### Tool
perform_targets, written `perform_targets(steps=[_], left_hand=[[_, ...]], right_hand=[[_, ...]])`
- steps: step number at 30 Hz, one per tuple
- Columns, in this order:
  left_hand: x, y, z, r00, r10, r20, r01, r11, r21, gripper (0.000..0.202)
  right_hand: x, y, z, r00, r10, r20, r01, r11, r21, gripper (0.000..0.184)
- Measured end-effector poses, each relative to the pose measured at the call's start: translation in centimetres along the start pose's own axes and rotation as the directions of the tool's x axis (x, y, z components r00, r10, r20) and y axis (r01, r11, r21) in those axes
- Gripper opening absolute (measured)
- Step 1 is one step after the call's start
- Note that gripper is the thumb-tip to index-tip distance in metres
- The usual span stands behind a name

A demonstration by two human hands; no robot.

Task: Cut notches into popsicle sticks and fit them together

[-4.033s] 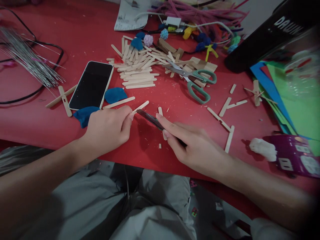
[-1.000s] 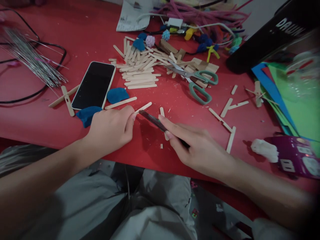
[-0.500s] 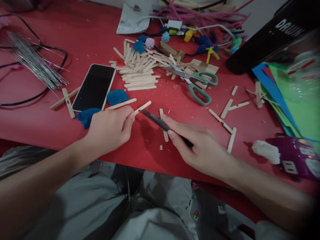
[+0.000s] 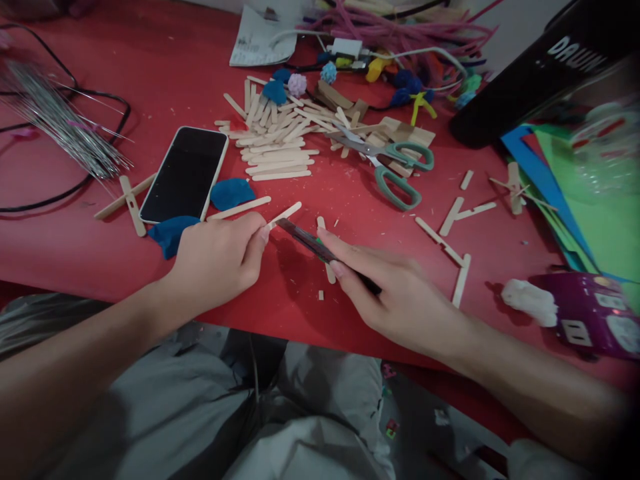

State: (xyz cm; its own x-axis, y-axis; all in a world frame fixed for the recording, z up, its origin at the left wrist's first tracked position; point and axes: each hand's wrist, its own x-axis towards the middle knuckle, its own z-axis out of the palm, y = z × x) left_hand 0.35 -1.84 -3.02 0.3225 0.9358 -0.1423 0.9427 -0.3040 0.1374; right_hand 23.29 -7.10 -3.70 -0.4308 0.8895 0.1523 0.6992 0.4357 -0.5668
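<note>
Between thumb and fingers, my left hand point(image 4: 220, 257) pinches a wooden popsicle stick point(image 4: 289, 212) that points up and to the right. My right hand point(image 4: 385, 283) is closed around a dark utility knife point(image 4: 307, 243), its blade tip touching or very close to the stick beside my left thumb. Under the knife lies another popsicle stick point(image 4: 329, 272), partly covered, with a small wood chip point(image 4: 321, 295) near it. A further stick point(image 4: 245, 207) rests just behind my left hand, alongside blue pieces of material point(image 4: 233, 194).
Beyond my hands lie a pile of popsicle sticks point(image 4: 280, 157) and green-handled scissors point(image 4: 400, 187). A phone point(image 4: 185, 173) and thin wires point(image 4: 75, 130) are at left. To the right are notched sticks point(image 4: 440, 240), a black bottle point(image 4: 530, 80), coloured paper point(image 4: 590, 200) and a purple object point(image 4: 595, 310).
The knife blade has shifted slightly left, closer to the stick by my left thumb. My left hand keeps its pinch on the stick. The whole view has drifted a little.
</note>
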Motion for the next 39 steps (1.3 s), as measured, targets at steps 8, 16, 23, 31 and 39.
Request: perform_targets(steps=[8, 16, 23, 31, 39], left_hand=[[-0.02, 0.03, -0.15, 1.000, 0.005, -0.012, -0.005, 1.000, 0.010, 0.038], [0.05, 0.08, 0.08, 1.000, 0.010, -0.021, -0.010, 1.000, 0.001, 0.035], [0.01, 0.00, 0.12, 1.000, 0.022, -0.022, -0.021, 1.000, 0.018, 0.038], [-0.12, -0.05, 0.29, 0.999, 0.033, -0.038, -0.032, 0.999, 0.035, 0.038], [-0.10, 0.05, 0.26, 0.999, 0.031, -0.039, -0.029, 0.999, 0.042, 0.039]], right_hand=[[0.01, 0.02, -0.01, 1.000, -0.004, -0.001, 0.004, 1.000, -0.006, 0.046], [-0.05, -0.02, 0.08, 1.000, -0.010, -0.017, 0.010, 1.000, -0.008, 0.045], [-0.14, 0.10, 0.22, 1.000, -0.014, 0.011, 0.014, 0.999, -0.039, 0.048], [-0.17, -0.07, 0.28, 0.999, -0.011, 0.032, 0.014, 0.996, -0.088, 0.051], [-0.13, -0.06, 0.30, 0.999, -0.037, 0.019, 0.039, 0.996, -0.085, 0.051]])
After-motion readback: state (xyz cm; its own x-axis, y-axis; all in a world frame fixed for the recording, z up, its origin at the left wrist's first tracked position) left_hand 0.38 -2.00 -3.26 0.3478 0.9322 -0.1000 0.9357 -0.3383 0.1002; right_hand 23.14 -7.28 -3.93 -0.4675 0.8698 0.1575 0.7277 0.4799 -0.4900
